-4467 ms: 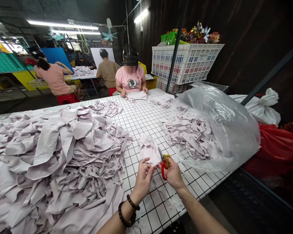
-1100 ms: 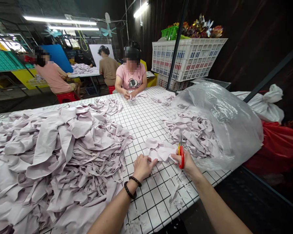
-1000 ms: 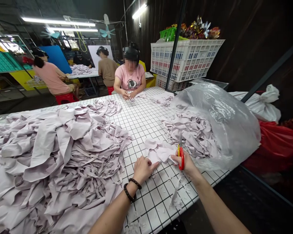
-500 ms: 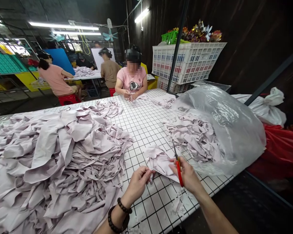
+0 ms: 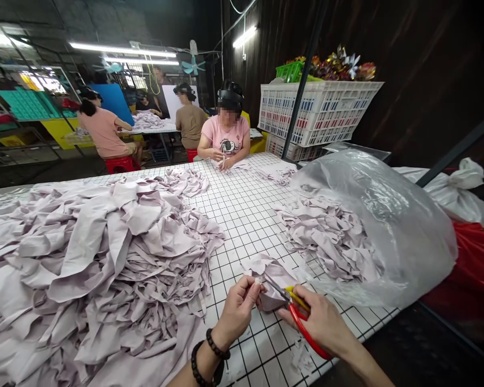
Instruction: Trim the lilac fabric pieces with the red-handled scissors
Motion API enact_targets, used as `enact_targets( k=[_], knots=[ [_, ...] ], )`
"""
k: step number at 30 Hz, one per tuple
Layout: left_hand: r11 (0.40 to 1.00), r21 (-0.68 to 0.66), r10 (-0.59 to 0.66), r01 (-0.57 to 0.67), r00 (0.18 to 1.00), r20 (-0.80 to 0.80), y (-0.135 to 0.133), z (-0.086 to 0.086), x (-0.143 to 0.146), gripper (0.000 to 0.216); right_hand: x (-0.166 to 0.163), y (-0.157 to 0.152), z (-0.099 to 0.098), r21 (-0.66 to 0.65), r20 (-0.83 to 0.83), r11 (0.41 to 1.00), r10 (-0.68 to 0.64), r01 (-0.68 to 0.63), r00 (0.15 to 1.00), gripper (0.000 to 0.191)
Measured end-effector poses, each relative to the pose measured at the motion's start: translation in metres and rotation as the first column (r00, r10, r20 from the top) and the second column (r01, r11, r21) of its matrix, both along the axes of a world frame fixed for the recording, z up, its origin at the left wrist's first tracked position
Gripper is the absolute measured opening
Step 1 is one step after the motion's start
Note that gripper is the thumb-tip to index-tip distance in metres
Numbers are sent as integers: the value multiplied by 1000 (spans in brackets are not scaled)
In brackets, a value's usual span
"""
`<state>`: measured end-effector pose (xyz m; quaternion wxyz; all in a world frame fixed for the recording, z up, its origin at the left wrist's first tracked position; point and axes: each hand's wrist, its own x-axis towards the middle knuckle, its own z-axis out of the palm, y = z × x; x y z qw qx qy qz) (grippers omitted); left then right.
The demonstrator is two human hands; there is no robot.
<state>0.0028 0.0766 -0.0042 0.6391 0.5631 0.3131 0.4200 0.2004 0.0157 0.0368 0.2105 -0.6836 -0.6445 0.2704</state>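
My left hand pinches the edge of a pale mauve fabric piece just above the table. In my right hand is a pair of scissors with red and yellow handles. Their blades point up and left, with the tips close to the fabric at my left fingertips. Whether the blades touch the cloth I cannot tell. Small fabric scraps lie on the table below my right hand.
A large heap of mauve fabric pieces covers the left of the grid-marked table. On the right, a clear plastic bag lies beside a smaller fabric pile. A co-worker sits across the table; white crates stand behind.
The scissors have swung from nearly upright to pointing left, toward the fabric at my left fingertips. The fabric piece has shifted and bunched up. The whole view has moved slightly.
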Motion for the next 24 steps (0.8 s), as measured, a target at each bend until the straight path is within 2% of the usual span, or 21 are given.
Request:
enact_targets(
  k=[3,6,15,24],
  knots=[
    [999,47,5,-3,999,-48,-2,0,0,26,-6,-2,1,46,184,999,17,-26,983,31],
    [997,77,8,-1,997,-81,-3,0,0,25,-11,-1,0,67,250,997,20,-38,968,28],
    [993,118,-5,17,995,-98,-4,-3,-1,24,-17,-1,-2,106,282,993,13,-45,959,28],
    [997,24,-69,69,998,-6,-5,-1,-2,25,-18,1,-5,111,281,992,27,-60,959,30]
  ],
)
